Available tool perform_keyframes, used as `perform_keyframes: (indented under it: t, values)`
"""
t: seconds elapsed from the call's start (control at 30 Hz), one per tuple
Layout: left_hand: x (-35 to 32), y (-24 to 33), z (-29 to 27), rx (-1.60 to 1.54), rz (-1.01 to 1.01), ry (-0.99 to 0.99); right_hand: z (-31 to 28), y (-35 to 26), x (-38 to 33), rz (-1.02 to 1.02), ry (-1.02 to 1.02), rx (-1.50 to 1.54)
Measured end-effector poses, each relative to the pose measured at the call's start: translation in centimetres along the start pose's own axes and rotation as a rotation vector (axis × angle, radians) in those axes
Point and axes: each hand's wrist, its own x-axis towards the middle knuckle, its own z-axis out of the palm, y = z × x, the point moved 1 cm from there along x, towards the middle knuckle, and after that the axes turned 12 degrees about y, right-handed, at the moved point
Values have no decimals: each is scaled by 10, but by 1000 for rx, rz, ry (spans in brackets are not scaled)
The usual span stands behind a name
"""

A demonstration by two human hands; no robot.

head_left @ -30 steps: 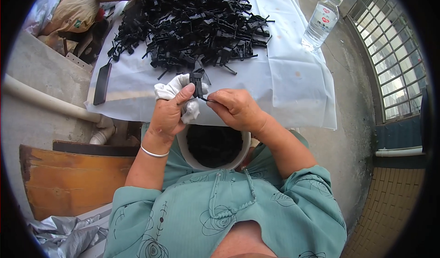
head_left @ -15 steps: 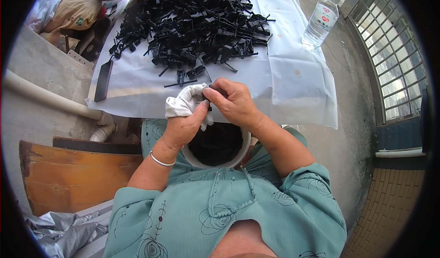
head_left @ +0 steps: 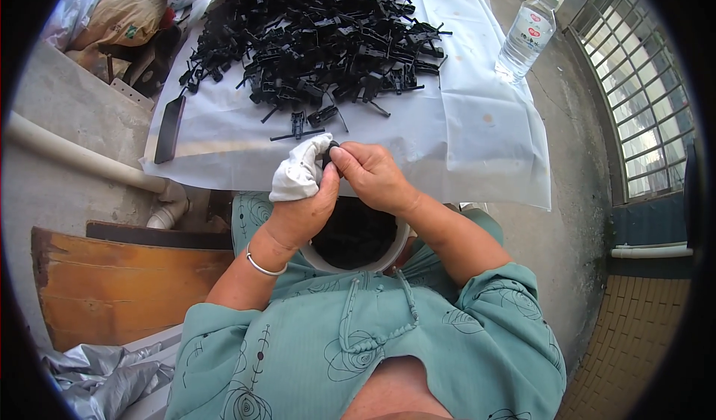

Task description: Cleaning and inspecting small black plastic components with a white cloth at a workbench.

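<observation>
Over the near edge of the sheet-covered table, my two hands meet around a small black plastic part [head_left: 329, 154]. My left hand [head_left: 302, 215] is closed on it, with a white cloth [head_left: 295, 174] wrapped about its fingers and the thumb bare. My right hand [head_left: 380, 177] pinches the same part between thumb and bent fingers. Most of the part is hidden by the fingers and cloth. Below my hands, between my knees, stands a pale bucket [head_left: 403, 242] with dark contents. A few loose black pieces [head_left: 297, 124] lie just beyond my hands.
A big heap of black plastic parts [head_left: 321, 43] covers the far part of the white sheet [head_left: 488, 148]. At the right edge stands a clear water bottle [head_left: 526, 38]; at the left lies a flat black bar [head_left: 170, 130]. A pipe [head_left: 89, 160] and wooden board [head_left: 127, 286] are at left.
The loose end of cloth hanging below my hands is no longer visible. My right hand has dropped slightly and turned, and the black part shows more between my hands.
</observation>
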Motion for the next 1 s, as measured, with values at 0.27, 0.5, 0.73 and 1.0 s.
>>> perform_keyframes:
  t: [0.27, 0.5, 0.73, 1.0]
  values:
    - [6, -6, -17, -659, -644, -32, -22, -14, 8, -250, -258, -373]
    - [1, -3, -8, -488, -564, -303, -17, -14, 13, -608, -28, -156]
    - [3, -1, -11, -829, -733, -22, -40, -32, 12, -170, -321, -156]
    - [1, 9, -17, -530, -518, -231, -20, -26, 6, -77, -126, -39]
